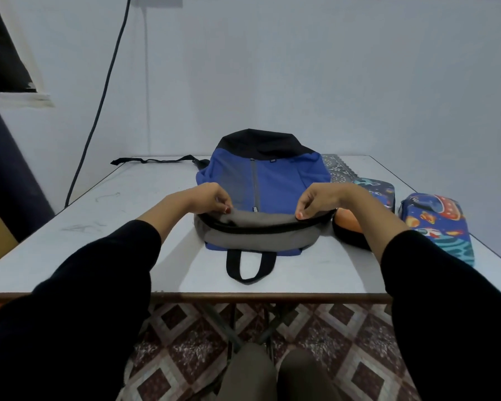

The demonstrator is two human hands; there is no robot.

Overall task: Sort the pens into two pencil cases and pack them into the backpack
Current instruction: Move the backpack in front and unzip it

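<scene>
Packing step — both hands [211, 198] [315, 201] pinch backpack [261, 180] rim, fingers curled on fabric; next — cases [434, 224] in.

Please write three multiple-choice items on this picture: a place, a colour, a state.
1. Where does the blue space-print pencil case lie?
A. right of the blue, black and grey fabric backpack
B. left of it
C. on top of it
2. What colour is the backpack's carry loop?
A. red
B. black
C. white
3. What do the left hand and right hand do?
A. hang open
B. hold pens
C. pinch the backpack's grey rim
Key: 1 A, it lies near the white table's right edge; 2 B, the loop is black; 3 C, both hands' fingers curl on the rim.
</scene>
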